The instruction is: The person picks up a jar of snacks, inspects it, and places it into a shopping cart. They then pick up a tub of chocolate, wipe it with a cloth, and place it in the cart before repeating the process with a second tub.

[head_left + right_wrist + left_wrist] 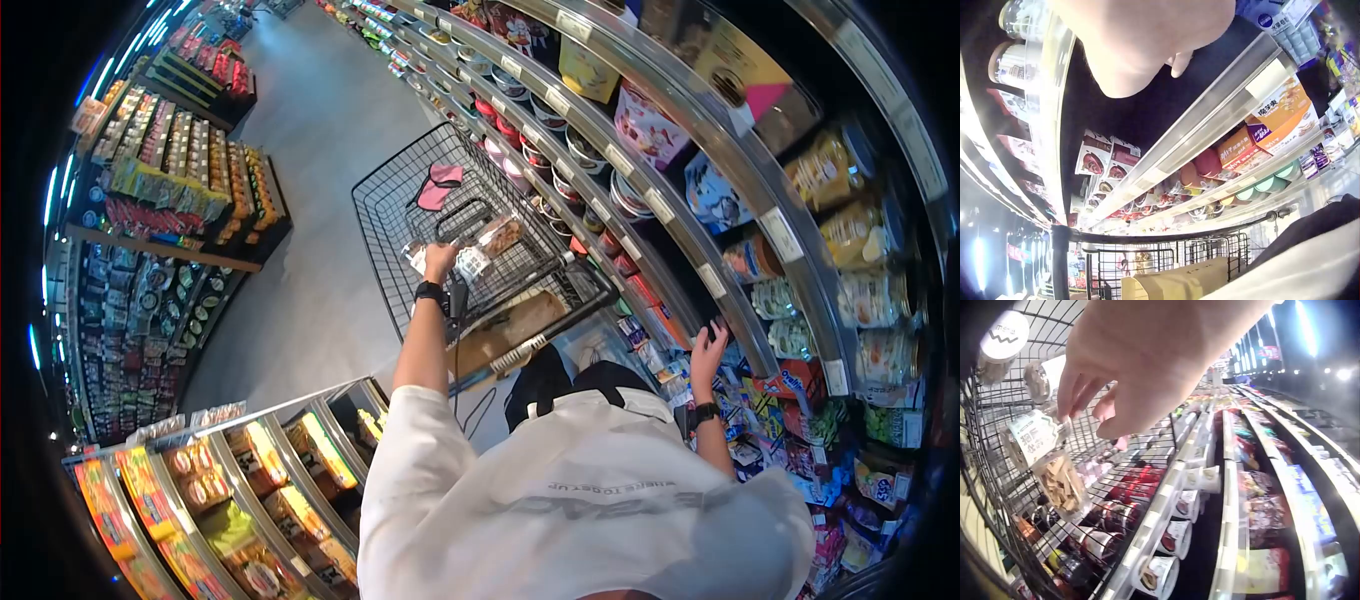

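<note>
My left hand [440, 262] reaches down into the black wire cart [375, 225], among clear snack containers. In the left wrist view its fingertips are right at the edge of a container with a white and green label [1032, 434]; the thumb stands apart from the fingers. Below that label show brown snack strips [1063, 484] behind clear plastic. A jar with a round white lid [1005, 334] lies farther left. My right hand [709, 350] is at a shelf edge with fingers spread, holding nothing. In the right wrist view it hangs before a dark shelf gap [1141, 115].
A pink and black item [438, 187] lies in the cart, with a brown paper package [515, 325] low at its near end. Stocked shelves [620, 160] run close along the right. A snack display [180, 180] stands left across the grey aisle floor [300, 110].
</note>
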{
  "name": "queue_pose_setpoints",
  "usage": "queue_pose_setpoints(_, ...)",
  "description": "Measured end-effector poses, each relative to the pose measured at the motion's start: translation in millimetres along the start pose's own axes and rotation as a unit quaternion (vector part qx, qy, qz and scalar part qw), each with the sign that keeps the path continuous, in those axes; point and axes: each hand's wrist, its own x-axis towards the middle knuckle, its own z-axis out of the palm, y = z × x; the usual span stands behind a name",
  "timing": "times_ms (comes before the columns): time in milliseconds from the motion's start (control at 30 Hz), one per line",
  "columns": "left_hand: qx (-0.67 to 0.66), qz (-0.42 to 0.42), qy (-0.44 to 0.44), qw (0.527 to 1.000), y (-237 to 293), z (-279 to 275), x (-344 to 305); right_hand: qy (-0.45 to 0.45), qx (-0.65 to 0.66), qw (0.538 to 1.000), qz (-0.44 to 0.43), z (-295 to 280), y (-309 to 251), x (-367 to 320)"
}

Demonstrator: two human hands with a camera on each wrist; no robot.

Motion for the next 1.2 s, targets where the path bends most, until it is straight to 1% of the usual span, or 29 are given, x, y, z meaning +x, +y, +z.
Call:
queue_pose_setpoints(33,0.117,0.038,0.023,0.992,-22,6,9,-0.006,-0.002,1.000,0.016,0,-11,-6)
queue_pose_setpoints(67,0.121,0.060,0.039,0.990,-56,17,30,-0.001,0.011,1.000,0.015,3,-16,-8)
queue_pose_setpoints(100,0.011,-0.100,0.028,0.995,-23,20,12,0.002,0.022,1.000,0.014,6,-16,-10)
queue_pose_setpoints(133,0.007,-0.043,-0.024,0.999,-49,25,24,0.003,0.031,0.999,0.015,4,-20,-15)
queue_pose_setpoints(167,-0.002,-0.056,-0.045,0.997,-73,35,37,0.000,0.023,0.999,0.032,3,-23,-20)
queue_pose_setpoints(200,-0.011,-0.070,-0.066,0.995,-89,43,45,-0.002,0.015,0.999,0.049,2,-35,-26)
queue_pose_setpoints(233,-0.020,-0.154,-0.058,0.986,-73,47,37,-0.004,0.008,0.998,0.066,2,-45,-30)
queue_pose_setpoints(267,0.009,-0.157,-0.055,0.986,-50,42,21,-0.002,0.043,0.996,0.081,4,-46,-36)
queue_pose_setpoints(300,0.007,-0.165,-0.039,0.985,-52,48,20,-0.008,0.035,0.995,0.090,2,-48,-40)
queue_pose_setpoints(367,0.006,-0.180,-0.004,0.984,-76,67,28,-0.020,0.022,0.994,0.108,0,-51,-46)
queue_pose_setpoints(400,0.039,-0.182,-0.003,0.982,-79,71,33,-0.016,0.031,0.994,0.108,0,-56,-49)
queue_pose_setpoints(500,-0.064,-0.146,-0.038,0.986,-90,73,37,-0.020,0.009,0.993,0.119,-3,-69,-51)
queue_pose_setpoints(533,-0.105,-0.151,-0.023,0.983,-89,77,39,-0.027,0.018,0.992,0.119,-3,-69,-49)
queue_pose_setpoints(567,-0.053,-0.143,-0.019,0.988,-89,77,41,-0.034,0.028,0.992,0.120,-2,-69,-48)
queue_pose_setpoints(633,0.049,-0.125,-0.010,0.991,-64,67,32,-0.052,0.047,0.991,0.113,-4,-67,-45)
queue_pose_setpoints(667,0.091,-0.146,-0.008,0.985,-25,53,14,-0.063,0.058,0.991,0.104,-4,-65,-43)
queue_pose_setpoints(767,-0.004,-0.084,-0.018,0.996,-44,41,24,-0.089,0.086,0.989,0.077,-3,-79,-26)
queue_pose_setpoints(800,0.072,-0.068,0.019,0.995,8,21,-6,-0.102,0.098,0.988,0.064,-2,-81,-22)
queue_pose_setpoints(867,-0.036,0.031,0.055,0.997,58,0,-47,-0.119,0.122,0.985,0.035,-4,-92,-14)
queue_pose_setpoints(900,-0.089,0.083,0.069,0.990,73,-6,-58,-0.142,0.128,0.981,0.017,-6,-98,-10)
queue_pose_setpoints(933,-0.079,0.050,0.071,0.993,68,-14,-55,-0.165,0.132,0.977,-0.002,-10,-103,-6)
queue_pose_setpoints(967,-0.046,0.029,0.060,0.997,127,-31,-102,-0.188,0.137,0.972,-0.020,-14,-110,-1)
queue_pose_setpoints(1033,-0.049,0.040,0.080,0.995,139,-46,-124,-0.222,0.150,0.961,-0.061,-23,-132,4)
queue_pose_setpoints(1067,-0.062,0.095,0.108,0.988,143,-49,-140,-0.242,0.160,0.953,-0.084,-27,-139,5)
queue_pose_setpoints(1100,-0.076,0.150,0.134,0.977,160,-51,-168,-0.261,0.167,0.945,-0.109,-30,-144,8)
queue_pose_setpoints(1167,-0.101,0.184,0.107,0.972,237,-51,-261,-0.308,0.196,0.922,-0.127,-33,-154,9)
queue_pose_setpoints(1200,-0.121,0.192,0.101,0.969,249,-48,-287,-0.329,0.216,0.910,-0.131,-36,-163,7)
